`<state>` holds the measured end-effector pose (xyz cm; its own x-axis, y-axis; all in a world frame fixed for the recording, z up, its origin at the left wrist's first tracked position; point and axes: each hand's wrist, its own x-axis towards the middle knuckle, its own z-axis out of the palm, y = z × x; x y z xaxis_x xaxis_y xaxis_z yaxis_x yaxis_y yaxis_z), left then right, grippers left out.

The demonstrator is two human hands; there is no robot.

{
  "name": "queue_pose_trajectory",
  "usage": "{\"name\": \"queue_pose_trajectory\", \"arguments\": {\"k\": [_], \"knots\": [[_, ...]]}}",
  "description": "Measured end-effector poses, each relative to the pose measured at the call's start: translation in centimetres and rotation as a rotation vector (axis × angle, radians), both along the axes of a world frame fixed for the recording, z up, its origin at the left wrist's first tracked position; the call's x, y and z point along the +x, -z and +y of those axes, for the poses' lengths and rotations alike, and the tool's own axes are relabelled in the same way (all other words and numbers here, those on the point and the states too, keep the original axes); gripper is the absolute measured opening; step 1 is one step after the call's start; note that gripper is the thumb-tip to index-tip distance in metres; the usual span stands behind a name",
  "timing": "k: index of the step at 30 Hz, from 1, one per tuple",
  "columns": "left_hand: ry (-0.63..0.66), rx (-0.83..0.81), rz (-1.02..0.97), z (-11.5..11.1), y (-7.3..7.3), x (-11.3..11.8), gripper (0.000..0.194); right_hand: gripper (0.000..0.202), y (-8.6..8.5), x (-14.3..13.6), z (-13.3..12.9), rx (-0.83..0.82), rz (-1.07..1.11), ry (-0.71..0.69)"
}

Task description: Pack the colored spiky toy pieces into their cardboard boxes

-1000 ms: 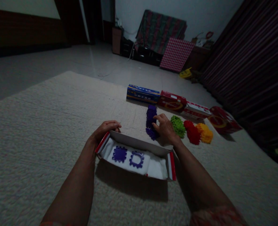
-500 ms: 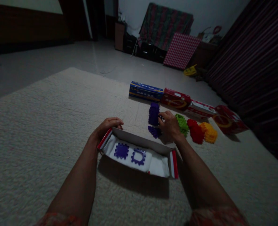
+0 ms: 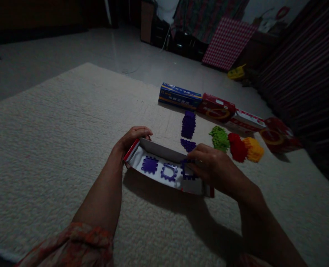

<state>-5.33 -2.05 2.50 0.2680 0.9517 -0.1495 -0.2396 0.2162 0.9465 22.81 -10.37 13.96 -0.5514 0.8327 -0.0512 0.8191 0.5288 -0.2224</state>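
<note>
An open shallow box (image 3: 164, 151) with a white lining lies on the mat. Inside it are a solid purple square piece (image 3: 150, 165) and a purple piece with a round hole (image 3: 175, 172). My left hand (image 3: 136, 136) is curled round the box's far left corner. Between the fingers of my right hand (image 3: 209, 163) is another purple frame piece (image 3: 185, 175), over the right part of the box. Beyond the box lie a purple stack (image 3: 188, 125) and a smaller purple pile (image 3: 188, 145). Green (image 3: 219, 138), red (image 3: 237, 147) and yellow (image 3: 253, 149) piles sit to the right.
A row of cartons stands behind the piles: a blue one (image 3: 180, 97), a red one (image 3: 216, 108), a white and red one (image 3: 247, 121) and another red one (image 3: 281, 135). The cream mat (image 3: 69, 122) spreads over the tiled floor.
My right hand has moved from the purple stack back toward me to the box, now with a purple frame piece in its fingers. My left hand stays at the box corner. The view has shifted.
</note>
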Motion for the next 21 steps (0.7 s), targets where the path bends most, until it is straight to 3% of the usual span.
{"name": "queue_pose_trajectory", "arguments": {"k": [7,13,21], "knots": [[0.001,0.028,0.065,0.2,-0.2,-0.1,0.02,0.019,2.1,-0.3,-1.7,-0.061,-0.376,0.024],[0.002,0.008,0.034,0.0,-0.2,0.0,0.02,0.022,2.3,0.0,-2.0,-0.004,-0.467,0.038],[-0.022,-0.021,0.04,0.0,-0.5,0.2,0.018,0.027,3.4,-0.7,-1.9,-0.056,-0.52,0.048]]}}
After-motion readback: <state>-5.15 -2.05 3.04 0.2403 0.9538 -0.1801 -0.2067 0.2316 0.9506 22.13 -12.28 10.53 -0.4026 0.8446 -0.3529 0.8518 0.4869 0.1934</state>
